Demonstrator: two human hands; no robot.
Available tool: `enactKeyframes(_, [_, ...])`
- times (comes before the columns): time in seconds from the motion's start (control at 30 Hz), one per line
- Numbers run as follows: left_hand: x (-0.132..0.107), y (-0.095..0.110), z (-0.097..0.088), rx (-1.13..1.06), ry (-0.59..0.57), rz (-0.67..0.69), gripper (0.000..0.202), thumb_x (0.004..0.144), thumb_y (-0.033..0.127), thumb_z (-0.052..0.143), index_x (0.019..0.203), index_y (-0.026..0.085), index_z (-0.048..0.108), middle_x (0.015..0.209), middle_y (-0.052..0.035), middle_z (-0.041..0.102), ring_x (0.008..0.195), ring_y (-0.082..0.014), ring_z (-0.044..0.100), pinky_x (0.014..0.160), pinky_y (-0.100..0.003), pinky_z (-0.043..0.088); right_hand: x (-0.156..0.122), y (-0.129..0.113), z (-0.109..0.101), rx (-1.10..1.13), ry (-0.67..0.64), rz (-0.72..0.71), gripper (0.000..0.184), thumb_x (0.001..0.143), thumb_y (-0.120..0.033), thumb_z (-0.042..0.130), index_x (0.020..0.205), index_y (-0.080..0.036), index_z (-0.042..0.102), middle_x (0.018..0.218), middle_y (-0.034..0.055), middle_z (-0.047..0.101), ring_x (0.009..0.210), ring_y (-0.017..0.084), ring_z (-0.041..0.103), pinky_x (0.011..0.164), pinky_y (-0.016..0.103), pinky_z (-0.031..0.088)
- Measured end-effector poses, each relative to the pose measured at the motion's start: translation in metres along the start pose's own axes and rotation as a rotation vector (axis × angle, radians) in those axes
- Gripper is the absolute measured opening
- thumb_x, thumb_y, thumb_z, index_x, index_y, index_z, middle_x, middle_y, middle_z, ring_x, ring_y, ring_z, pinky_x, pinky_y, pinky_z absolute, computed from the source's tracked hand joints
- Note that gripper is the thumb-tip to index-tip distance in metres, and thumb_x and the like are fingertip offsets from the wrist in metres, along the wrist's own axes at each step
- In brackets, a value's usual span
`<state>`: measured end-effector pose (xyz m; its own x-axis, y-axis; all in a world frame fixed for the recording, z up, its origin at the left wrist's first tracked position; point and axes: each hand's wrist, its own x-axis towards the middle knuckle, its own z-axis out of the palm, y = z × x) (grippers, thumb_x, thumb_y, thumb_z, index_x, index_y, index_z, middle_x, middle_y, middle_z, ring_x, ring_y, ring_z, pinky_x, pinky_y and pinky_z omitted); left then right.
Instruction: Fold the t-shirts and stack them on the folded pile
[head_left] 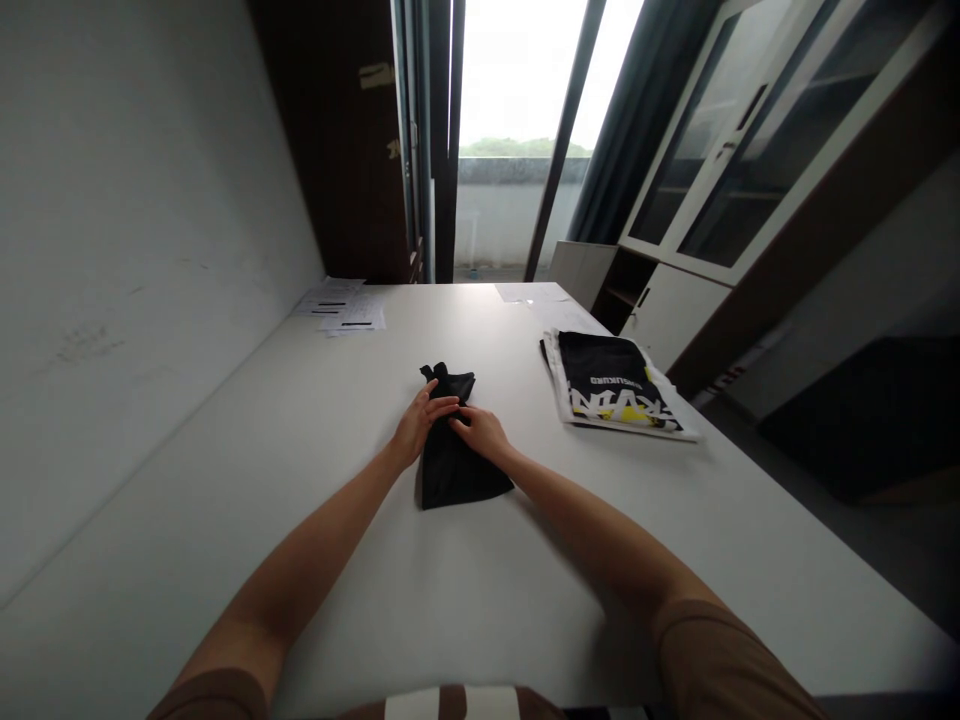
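A black cloth item (461, 472), perhaps a garment, lies on the white table (360, 580) in front of me. It is narrow and bunched at the far end, with small loops or straps sticking up, and wider and flatter toward me. My left hand (417, 422) rests on its left side, fingers stretched across the cloth. From the right, my right hand (481, 434) meets it at the middle, with bent fingers and the thumb pinching the fabric. The two hands' fingertips nearly touch and hide part of the cloth.
A stack of folded clothes (622, 385), black and white with yellow print, lies on the table's right side. Paper sheets (352, 310) lie at the far left, others (532, 293) at the far right. A wall (135, 300) borders the left; a glass-door cabinet (720, 150) stands right.
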<state>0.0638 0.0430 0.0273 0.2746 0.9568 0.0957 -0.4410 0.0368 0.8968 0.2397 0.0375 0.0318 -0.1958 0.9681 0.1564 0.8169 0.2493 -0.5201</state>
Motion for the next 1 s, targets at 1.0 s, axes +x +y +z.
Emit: enactKeyframes(1.0, [0.001,-0.020,0.002,0.021,0.235,-0.004,0.060,0.097,0.055,0.055,0.144,0.019,0.052,0.133,-0.0116,0.066,0.121,-0.0284,0.063,0.102,-0.042,0.053,-0.004,-0.008,0.000,0.505,0.089,-0.098,0.032,0.092,-0.043,0.062,0.115,-0.022,0.067,0.109,0.0041,0.072,0.099,0.022,0.066,0.089,0.033,0.051])
